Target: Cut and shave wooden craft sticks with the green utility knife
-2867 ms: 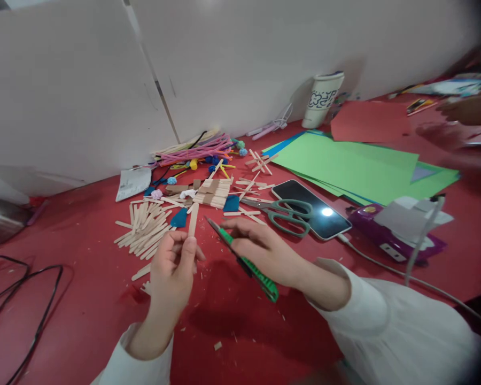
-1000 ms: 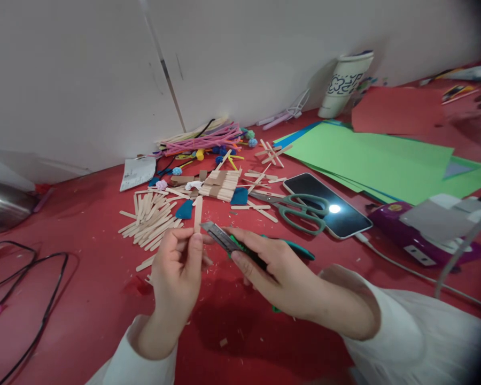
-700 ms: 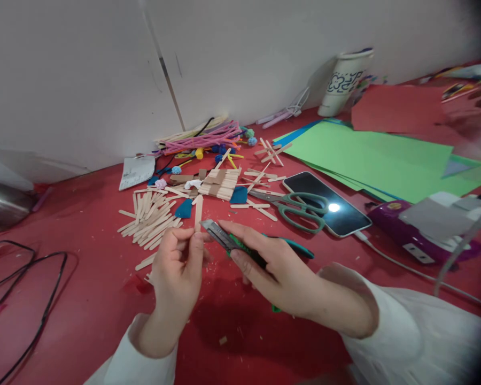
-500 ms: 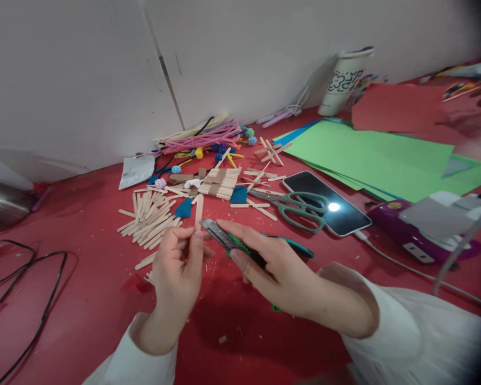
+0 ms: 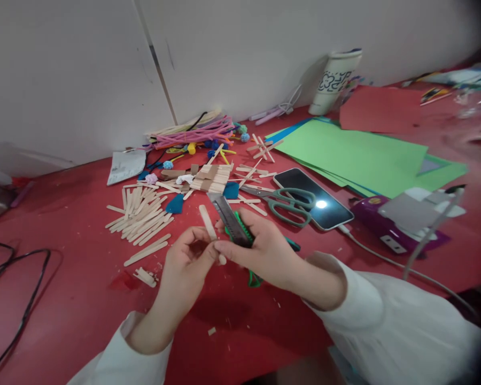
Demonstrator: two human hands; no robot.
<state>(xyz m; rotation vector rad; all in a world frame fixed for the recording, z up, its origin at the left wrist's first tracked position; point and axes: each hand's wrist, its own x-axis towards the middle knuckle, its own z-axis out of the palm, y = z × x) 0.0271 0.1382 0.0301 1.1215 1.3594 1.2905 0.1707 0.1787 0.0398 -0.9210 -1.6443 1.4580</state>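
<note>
My left hand (image 5: 186, 260) pinches a wooden craft stick (image 5: 207, 221) that tilts up and to the left. My right hand (image 5: 260, 250) is closed round a green utility knife (image 5: 233, 222) whose metal blade end points up and away, and its fingertips also touch the stick's lower end. The two hands meet above the red table (image 5: 64, 299), just in front of a heap of loose craft sticks (image 5: 138, 216).
Green-handled scissors (image 5: 286, 200) lie on a lit phone (image 5: 313, 198) to the right. Green paper sheets (image 5: 353, 155), a purple device (image 5: 388, 230) with a cable, pipe cleaners (image 5: 192, 133), a glued stick panel (image 5: 210, 179) and a patterned cup (image 5: 332, 83) lie beyond. Black cables (image 5: 12, 278) lie at left.
The hands have come together: the knife blade swung upward and my right fingers now touch the stick. The stick tilted from upright to leaning left. The view shifted slightly.
</note>
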